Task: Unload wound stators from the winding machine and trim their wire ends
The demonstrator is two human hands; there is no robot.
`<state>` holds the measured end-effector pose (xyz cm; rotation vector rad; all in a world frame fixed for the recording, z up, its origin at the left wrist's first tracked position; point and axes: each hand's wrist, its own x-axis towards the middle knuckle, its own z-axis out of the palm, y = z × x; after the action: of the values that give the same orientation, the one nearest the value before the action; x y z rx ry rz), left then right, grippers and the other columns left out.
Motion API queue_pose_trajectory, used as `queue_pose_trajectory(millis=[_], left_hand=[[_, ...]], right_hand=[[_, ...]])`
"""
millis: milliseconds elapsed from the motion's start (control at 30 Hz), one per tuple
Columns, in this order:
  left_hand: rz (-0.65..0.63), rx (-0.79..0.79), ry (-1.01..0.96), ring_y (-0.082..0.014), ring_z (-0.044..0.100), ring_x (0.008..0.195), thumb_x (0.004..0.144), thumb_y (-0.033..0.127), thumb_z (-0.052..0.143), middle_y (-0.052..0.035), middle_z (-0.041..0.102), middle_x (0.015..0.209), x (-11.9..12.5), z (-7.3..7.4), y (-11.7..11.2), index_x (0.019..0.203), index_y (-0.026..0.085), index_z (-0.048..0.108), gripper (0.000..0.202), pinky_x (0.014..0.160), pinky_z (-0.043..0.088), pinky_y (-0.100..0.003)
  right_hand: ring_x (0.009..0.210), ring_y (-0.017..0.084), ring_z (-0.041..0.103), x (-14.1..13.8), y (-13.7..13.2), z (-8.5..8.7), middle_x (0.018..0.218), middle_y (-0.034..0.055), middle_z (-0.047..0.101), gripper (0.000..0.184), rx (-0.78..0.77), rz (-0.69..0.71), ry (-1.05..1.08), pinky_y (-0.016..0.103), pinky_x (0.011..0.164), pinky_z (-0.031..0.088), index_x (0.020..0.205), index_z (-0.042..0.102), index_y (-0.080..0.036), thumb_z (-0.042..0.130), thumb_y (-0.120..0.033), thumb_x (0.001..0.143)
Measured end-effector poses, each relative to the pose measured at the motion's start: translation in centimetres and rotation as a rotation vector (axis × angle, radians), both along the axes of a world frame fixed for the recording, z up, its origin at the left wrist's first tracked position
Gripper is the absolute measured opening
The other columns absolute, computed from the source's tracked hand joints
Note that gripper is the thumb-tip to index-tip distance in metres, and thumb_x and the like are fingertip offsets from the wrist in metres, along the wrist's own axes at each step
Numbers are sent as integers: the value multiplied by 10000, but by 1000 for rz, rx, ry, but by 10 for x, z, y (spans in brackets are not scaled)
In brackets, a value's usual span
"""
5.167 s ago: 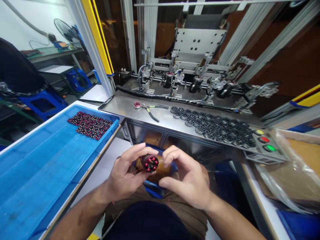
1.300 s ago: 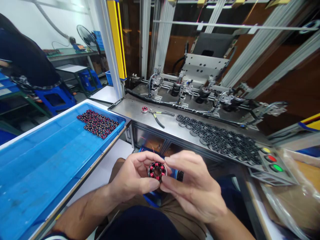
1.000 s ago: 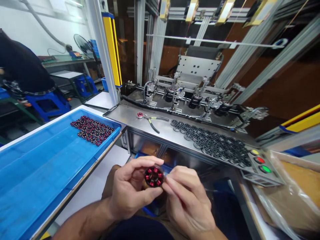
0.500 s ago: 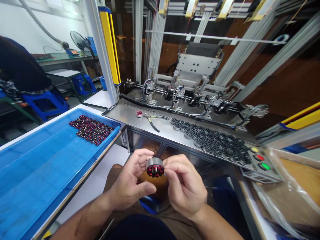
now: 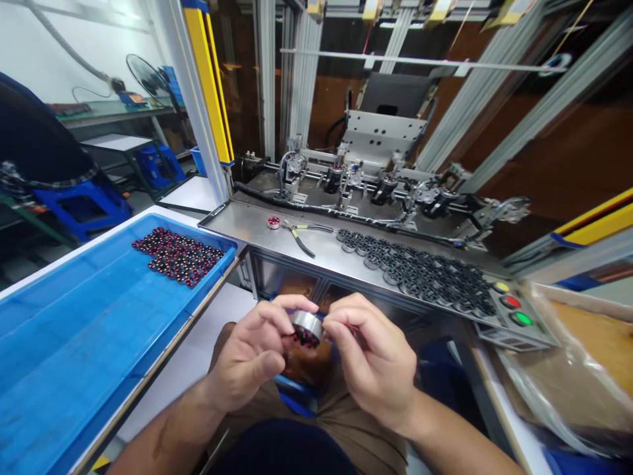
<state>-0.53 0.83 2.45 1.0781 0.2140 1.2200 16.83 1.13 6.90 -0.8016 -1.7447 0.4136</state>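
Over my lap a motor stator (image 5: 307,324), a bright steel ring with red-and-black windings on its underside, is held tilted between both hands. My left hand (image 5: 252,349) grips its left and far side with the fingertips, its thumb standing apart from the ring. At the right edge, the thumb and forefinger of my right hand (image 5: 373,359) are pinched together against the stator. A thin red strand shows by these fingers; exactly what the pinch holds there is partly hidden.
A blue tray (image 5: 89,330) at left holds many red-wound stators (image 5: 180,257). On the metal ledge lie one stator (image 5: 273,223), cutting pliers (image 5: 301,241) and rows of dark rings (image 5: 420,267). Behind stands a winding machine (image 5: 386,132); a button box (image 5: 517,310) and plastic-lined carton (image 5: 583,356) are right.
The stator has turned and tilted in my fingers, so more of its steel side shows and less of its windings. My left thumb has drawn back to the left. The camera view has shifted slightly.
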Motion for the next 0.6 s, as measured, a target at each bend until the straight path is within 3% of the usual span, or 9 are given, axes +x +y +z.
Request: queue_pose_trajectory(millis=[67, 167, 200, 267, 333, 400, 533, 600], left_hand=[[33, -4, -53, -211, 614, 1166, 864, 311, 699, -41, 605, 1283, -1, 3, 0, 999, 251, 591, 183, 997, 482, -355], [68, -74, -103, -245, 524, 1311, 787, 356, 780, -39, 616, 1304, 0, 5, 2, 1080, 275, 565, 372, 1057, 446, -373], [55, -109, -78, -243, 540, 1293, 759, 399, 797, -55, 616, 1302, 1, 4, 2, 1118, 264, 559, 452, 1037, 462, -350], [-61, -159, 12, -206, 664, 1083, 765, 505, 758, -91, 679, 1143, 2, 0, 3, 1132, 197, 559, 519, 884, 534, -276], [-220, -171, 86, -148, 709, 762, 834, 546, 663, -71, 709, 872, 3, -3, 3, 1088, 151, 548, 483, 656, 542, -209], [-277, -167, 99, -129, 688, 614, 898, 490, 605, -42, 693, 744, 4, -6, 1, 1071, 156, 517, 387, 538, 503, -178], [-163, -144, 69, -122, 704, 669, 912, 303, 639, -9, 684, 825, 4, -4, -2, 1059, 213, 499, 222, 580, 523, -182], [-97, -105, 44, -127, 708, 767, 870, 239, 690, -12, 670, 964, 3, -2, -3, 1028, 232, 525, 228, 631, 541, -193]], right_hand=[[651, 129, 584, -1, 2, 1, 705, 23, 609, 142, -15, 26, 8, 256, 581, 496, 801, 628, -162, 573, -63, 888], [681, 144, 601, 1, 3, 2, 727, 36, 626, 136, 36, 104, -23, 272, 598, 518, 847, 635, -161, 576, -42, 873], [692, 148, 609, 2, 4, 2, 736, 41, 636, 140, 63, 121, -48, 276, 606, 528, 863, 637, -163, 579, -36, 868], [712, 152, 625, 6, 4, 3, 753, 49, 653, 151, 114, 131, -116, 275, 617, 545, 885, 639, -167, 584, -28, 862], [720, 149, 637, 9, 4, 5, 762, 54, 663, 153, 155, 129, -180, 260, 621, 556, 898, 641, -162, 588, -24, 858], [712, 146, 637, 12, 3, 5, 763, 58, 667, 149, 186, 128, -217, 258, 624, 561, 898, 642, -155, 588, -23, 854], [669, 139, 607, 9, -2, 5, 721, 35, 650, 160, 141, 58, -196, 264, 611, 539, 877, 633, -165, 585, -15, 847], [657, 126, 599, 5, -3, 5, 706, 28, 637, 157, 70, 37, -133, 244, 601, 522, 856, 626, -160, 574, -12, 854]])
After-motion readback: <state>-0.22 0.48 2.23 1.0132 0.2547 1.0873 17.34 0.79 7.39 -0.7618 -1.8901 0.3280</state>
